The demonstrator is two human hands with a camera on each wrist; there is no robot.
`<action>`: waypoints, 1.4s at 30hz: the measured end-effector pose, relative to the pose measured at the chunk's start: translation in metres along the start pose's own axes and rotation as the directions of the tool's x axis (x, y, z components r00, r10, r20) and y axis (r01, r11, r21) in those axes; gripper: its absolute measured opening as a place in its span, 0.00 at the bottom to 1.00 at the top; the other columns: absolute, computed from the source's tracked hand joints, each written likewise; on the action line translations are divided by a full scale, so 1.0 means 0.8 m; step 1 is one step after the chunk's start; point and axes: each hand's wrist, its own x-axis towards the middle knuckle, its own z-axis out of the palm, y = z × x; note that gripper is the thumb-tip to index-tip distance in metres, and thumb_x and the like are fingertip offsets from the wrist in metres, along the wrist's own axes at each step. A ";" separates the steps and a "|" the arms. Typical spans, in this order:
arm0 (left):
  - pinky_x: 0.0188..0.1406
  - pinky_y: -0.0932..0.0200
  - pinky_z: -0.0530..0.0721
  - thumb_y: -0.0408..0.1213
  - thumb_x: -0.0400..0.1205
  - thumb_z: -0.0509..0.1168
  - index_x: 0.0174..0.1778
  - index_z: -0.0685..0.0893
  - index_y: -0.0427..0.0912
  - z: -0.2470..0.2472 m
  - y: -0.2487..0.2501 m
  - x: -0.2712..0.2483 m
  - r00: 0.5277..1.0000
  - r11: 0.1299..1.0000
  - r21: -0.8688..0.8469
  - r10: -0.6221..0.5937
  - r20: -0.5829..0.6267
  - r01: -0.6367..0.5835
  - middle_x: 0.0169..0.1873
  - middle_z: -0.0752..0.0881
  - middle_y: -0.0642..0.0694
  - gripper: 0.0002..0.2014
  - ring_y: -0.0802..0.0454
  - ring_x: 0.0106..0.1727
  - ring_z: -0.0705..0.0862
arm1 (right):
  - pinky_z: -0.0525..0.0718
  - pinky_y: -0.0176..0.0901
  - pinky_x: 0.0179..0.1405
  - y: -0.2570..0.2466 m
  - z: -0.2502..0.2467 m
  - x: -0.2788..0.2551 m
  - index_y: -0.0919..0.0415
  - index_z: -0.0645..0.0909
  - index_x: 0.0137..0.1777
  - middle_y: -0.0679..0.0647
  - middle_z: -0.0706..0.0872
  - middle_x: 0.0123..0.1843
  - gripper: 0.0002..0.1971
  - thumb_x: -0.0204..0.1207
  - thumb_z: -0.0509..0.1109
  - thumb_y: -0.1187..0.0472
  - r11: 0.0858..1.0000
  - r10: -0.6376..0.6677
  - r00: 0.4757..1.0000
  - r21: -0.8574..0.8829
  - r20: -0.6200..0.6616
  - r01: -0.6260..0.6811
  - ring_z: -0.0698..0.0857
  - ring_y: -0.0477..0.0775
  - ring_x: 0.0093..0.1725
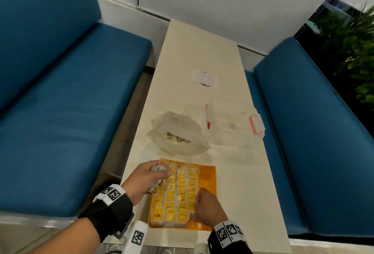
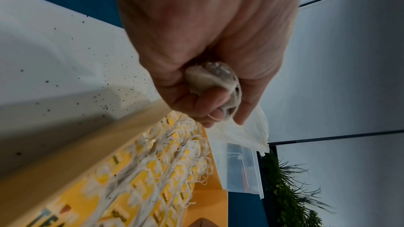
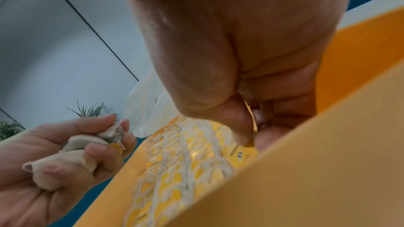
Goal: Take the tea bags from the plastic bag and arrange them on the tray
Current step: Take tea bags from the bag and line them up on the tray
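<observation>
Your left hand (image 1: 141, 180), lower left of the head view, has its grip clamped on a bunch of loose tea bags (image 3: 72, 151). Your right hand (image 1: 206, 207) at lower centre pinches thumb and fingers together on a yellow tag in the rows of tea bags (image 1: 178, 191) filling the orange tray (image 1: 209, 178). The plastic bag (image 1: 178, 134) lies on the table (image 1: 202, 47) just above the tray, beside a clear container (image 1: 234, 122).
</observation>
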 end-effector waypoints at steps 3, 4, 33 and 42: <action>0.24 0.61 0.74 0.33 0.78 0.77 0.46 0.91 0.41 0.000 0.001 -0.002 1.000 1.000 0.011 -0.008 0.003 0.008 0.37 0.86 0.44 0.03 0.52 0.32 0.80 | 0.87 0.49 0.40 0.002 0.008 0.002 0.54 0.70 0.45 0.61 0.87 0.50 0.08 0.76 0.56 0.70 0.999 0.024 0.999 0.024 -0.022 -0.023 0.90 0.63 0.47; 0.24 0.60 0.75 0.33 0.78 0.77 0.46 0.91 0.41 0.000 0.001 -0.002 1.000 1.000 0.012 -0.011 0.004 0.011 0.37 0.86 0.44 0.03 0.52 0.33 0.80 | 0.87 0.49 0.39 0.002 0.009 0.003 0.55 0.70 0.46 0.61 0.87 0.49 0.09 0.75 0.56 0.70 0.999 0.026 0.999 0.033 -0.034 -0.025 0.90 0.64 0.47; 0.45 0.48 0.85 0.41 0.84 0.69 0.60 0.87 0.33 0.021 0.032 0.010 0.983 0.897 -0.411 -0.183 -0.007 0.164 0.47 0.88 0.36 0.15 0.40 0.50 0.87 | 0.85 0.42 0.39 -0.083 -0.028 -0.052 0.38 0.78 0.64 0.46 0.71 0.64 0.22 0.77 0.64 0.65 0.539 -0.840 0.530 -0.284 -0.113 0.793 0.78 0.44 0.56; 0.38 0.51 0.88 0.40 0.86 0.67 0.55 0.87 0.31 0.026 0.035 0.008 0.977 0.871 -0.453 -0.211 0.008 0.192 0.43 0.87 0.35 0.13 0.44 0.41 0.87 | 0.86 0.43 0.37 -0.083 -0.017 -0.029 0.48 0.84 0.54 0.46 0.75 0.57 0.07 0.81 0.68 0.59 0.557 -0.830 0.506 -0.320 -0.235 0.766 0.81 0.47 0.52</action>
